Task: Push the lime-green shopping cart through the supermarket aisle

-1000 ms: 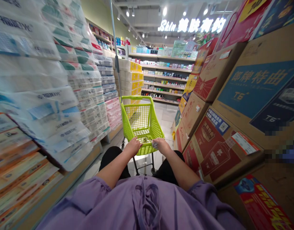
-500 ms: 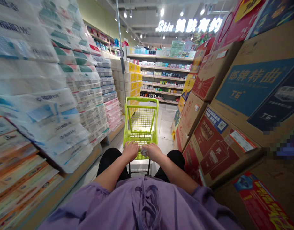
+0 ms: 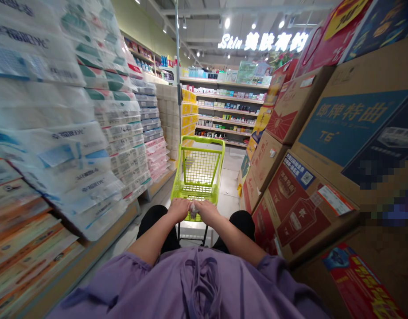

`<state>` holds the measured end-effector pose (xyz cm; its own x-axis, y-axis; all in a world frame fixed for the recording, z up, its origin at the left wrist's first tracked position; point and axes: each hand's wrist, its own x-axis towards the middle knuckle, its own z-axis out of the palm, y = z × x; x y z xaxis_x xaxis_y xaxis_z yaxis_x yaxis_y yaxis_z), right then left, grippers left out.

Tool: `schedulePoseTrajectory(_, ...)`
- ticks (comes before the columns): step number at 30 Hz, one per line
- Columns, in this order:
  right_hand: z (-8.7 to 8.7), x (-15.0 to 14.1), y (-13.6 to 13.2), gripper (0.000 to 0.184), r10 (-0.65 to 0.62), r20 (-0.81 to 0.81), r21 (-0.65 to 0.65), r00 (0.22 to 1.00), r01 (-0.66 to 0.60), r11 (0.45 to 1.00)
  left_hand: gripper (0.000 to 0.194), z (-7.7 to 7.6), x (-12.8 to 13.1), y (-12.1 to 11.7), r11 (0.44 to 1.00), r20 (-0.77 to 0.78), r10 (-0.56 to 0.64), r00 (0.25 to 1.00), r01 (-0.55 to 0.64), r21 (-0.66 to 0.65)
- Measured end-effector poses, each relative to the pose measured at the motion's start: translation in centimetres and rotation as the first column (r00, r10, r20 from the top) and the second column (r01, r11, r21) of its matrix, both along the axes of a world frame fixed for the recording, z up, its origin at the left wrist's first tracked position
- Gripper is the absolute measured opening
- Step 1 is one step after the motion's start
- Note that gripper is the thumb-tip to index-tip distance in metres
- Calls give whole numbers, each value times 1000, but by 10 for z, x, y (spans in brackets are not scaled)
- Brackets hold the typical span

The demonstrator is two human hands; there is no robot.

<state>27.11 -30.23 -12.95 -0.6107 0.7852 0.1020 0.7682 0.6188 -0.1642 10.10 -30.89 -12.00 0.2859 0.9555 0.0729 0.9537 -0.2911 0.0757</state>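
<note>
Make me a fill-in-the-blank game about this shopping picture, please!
The shopping cart is lime ____.
The left hand and right hand are at the cart's ____ end, not its far end.
The glowing sign begins with the English word ____.
The big brown boxes are on the picture's ____ side.

Missing words: green; near; Skin; right.

The left hand (image 3: 179,209) is curling knuckles-up over the near edge of the green cart (image 3: 200,184), and the right hand (image 3: 205,210) is gripping that edge just beside it. The left forearm (image 3: 153,239) and right forearm (image 3: 237,237) are slanting forward and inward to the cart, while both dark-clad legs (image 3: 242,223) are showing either side of its near end.
</note>
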Motion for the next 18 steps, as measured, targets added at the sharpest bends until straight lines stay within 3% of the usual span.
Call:
schedulePoseTrajectory(3, -3, 25, 3, 51, 54, -43, 14, 998, -53, 998, 42, 0, -7, 1, 1000, 12, -17, 1000, 17, 15)
schedulePoseTrajectory(6, -5, 42, 4, 47, 31, -67, 71, 997, -26, 997, 41, -2, -7, 1, 999, 24, -8, 1000, 7, 35)
schedulePoseTrajectory(11, -11, 22, 0, 45, -43, -31, 95, 999, 46, 994, 41, -6, 4, -1, 996, 37, 63, 997, -65, 54)
schedulePoseTrajectory(14, -12, 12, 2, 47, -23, -15, 89, 1000, 24, 996, 39, -7, 5, -2, 996, 51, 70, 996, -73, 53)
schedulePoseTrajectory(18, -10, 37, 7, 39, 64, -6, 114, 998, -62, 992, 40, -8, -2, -2, 998, 66, 54, 996, -56, 40)
